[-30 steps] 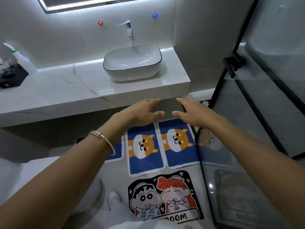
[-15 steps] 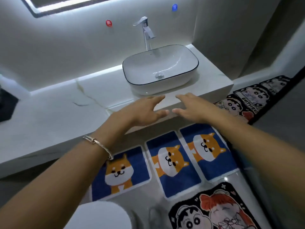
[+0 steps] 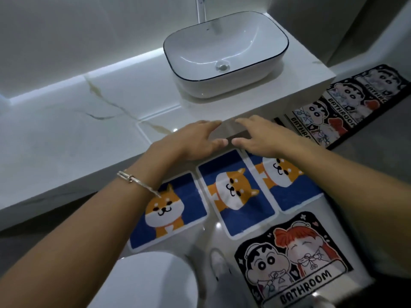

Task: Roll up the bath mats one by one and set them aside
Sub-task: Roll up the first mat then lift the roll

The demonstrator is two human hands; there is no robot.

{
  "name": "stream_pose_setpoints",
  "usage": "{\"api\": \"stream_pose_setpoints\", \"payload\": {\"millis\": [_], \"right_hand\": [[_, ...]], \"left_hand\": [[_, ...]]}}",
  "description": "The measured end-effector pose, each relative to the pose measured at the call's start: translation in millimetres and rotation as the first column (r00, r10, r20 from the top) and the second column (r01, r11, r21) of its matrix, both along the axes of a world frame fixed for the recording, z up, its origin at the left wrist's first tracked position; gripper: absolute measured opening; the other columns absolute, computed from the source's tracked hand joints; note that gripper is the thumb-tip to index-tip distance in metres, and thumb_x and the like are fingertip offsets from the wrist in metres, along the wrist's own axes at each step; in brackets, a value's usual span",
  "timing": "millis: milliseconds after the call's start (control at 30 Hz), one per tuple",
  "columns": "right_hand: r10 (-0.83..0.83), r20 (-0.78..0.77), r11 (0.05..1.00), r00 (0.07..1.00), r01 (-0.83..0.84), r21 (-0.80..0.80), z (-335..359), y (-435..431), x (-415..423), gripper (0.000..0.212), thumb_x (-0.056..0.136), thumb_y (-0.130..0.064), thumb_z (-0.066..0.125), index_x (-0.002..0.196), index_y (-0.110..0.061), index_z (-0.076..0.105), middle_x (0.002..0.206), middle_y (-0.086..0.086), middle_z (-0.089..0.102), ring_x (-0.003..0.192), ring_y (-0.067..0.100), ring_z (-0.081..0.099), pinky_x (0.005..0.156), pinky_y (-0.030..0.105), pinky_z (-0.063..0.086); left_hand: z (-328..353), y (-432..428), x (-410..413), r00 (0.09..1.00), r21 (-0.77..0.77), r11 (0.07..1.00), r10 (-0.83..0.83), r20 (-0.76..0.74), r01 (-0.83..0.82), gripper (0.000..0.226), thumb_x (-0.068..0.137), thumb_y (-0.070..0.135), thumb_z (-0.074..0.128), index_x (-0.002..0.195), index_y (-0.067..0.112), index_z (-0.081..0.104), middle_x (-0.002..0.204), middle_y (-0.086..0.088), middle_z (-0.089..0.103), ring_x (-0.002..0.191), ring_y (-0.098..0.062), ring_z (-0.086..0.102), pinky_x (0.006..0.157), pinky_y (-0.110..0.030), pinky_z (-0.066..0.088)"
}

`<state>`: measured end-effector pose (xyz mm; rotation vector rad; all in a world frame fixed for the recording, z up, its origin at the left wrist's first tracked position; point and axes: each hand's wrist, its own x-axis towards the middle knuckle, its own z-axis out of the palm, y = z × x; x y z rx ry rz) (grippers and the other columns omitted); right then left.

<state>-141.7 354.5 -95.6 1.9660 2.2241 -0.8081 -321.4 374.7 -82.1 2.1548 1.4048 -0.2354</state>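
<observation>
Fingers (image 3: 205, 127) outstretched — near cartoon mat (image 3: 295, 258) reads "BATHROOM".

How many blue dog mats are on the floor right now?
3, side by side before the counter: left mat, middle mat, right mat partly covered by the right arm. Others may be hidden.

I see floor (image 3: 200, 238): left dog mat (image 3: 178, 205), middle dog mat (image 3: 238, 194), right dog mat (image 3: 287, 181) side by side; black BATHROOM mat (image 3: 293, 261) nearer me; cartoon mats (image 3: 347, 103) far right.
</observation>
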Motion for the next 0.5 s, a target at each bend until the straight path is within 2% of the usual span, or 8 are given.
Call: {"api": "stream_pose_setpoints", "payload": {"millis": [133, 267, 367, 500], "right_hand": [[-0.09, -0.011, 0.995, 0.996, 0.09, -0.044, -25.8, -11.8, 14.9, 0.067, 0.094, -0.053, 0.044, 0.15, -0.026, 0.019, 0.153, 0.005, 0.025, 0.136, 0.027, 0.035, 0.102, 0.043, 0.037], [-0.185, -0.032, 0.979, 0.982, 0.182, -0.091, -56.0, -25.7, 30.2, 0.069, 0.094, -0.054, 0.045, 0.15, -0.024, 0.018, 0.154, 0.005, 0.023, 0.136, 0.029, 0.034, 0.1, 0.043, 0.037], [-0.213, -0.004, 0.967, 0.977, 0.211, -0.147, -83.0, -39.6, 41.1, 0.069, 0.095, -0.054, 0.042, 0.151, -0.024, 0.016, 0.155, 0.006, 0.02, 0.137, 0.032, 0.031, 0.1, 0.042, 0.036], [-0.237, -0.045, 0.95, 0.971, 0.221, -0.219, -126.2, -64.0, 59.3, 0.069, 0.095, -0.055, 0.041, 0.151, -0.022, 0.017, 0.155, 0.01, 0.02, 0.137, 0.032, 0.03, 0.105, 0.046, 0.034]], "left_hand": [[-13.9, 0.6, 27.9, 0.988, -0.104, 0.987, -0.134, -0.074, 0.126, 0.064, 0.094, 0.05, 0.045, 0.149, 0.027, 0.021, 0.154, -0.001, 0.028, 0.139, -0.02, 0.029, 0.111, -0.034, 0.025], [-28.5, -0.9, 56.7, 0.956, -0.144, 0.96, -0.261, -0.134, 0.242, 0.063, 0.096, 0.047, 0.043, 0.15, 0.023, 0.021, 0.152, -0.003, 0.032, 0.138, -0.02, 0.031, 0.108, -0.032, 0.027], [-52.6, -8.3, 72.1, 0.941, -0.187, 0.943, -0.306, -0.147, 0.277, 0.063, 0.095, 0.049, 0.042, 0.149, 0.023, 0.024, 0.15, -0.004, 0.036, 0.135, -0.021, 0.036, 0.106, -0.032, 0.03], [-93.4, -22.0, 94.5, 0.93, -0.24, 0.926, -0.333, -0.154, 0.292, 0.061, 0.095, 0.051, 0.041, 0.147, 0.023, 0.027, 0.149, -0.003, 0.038, 0.134, -0.021, 0.037, 0.105, -0.033, 0.031]]}}
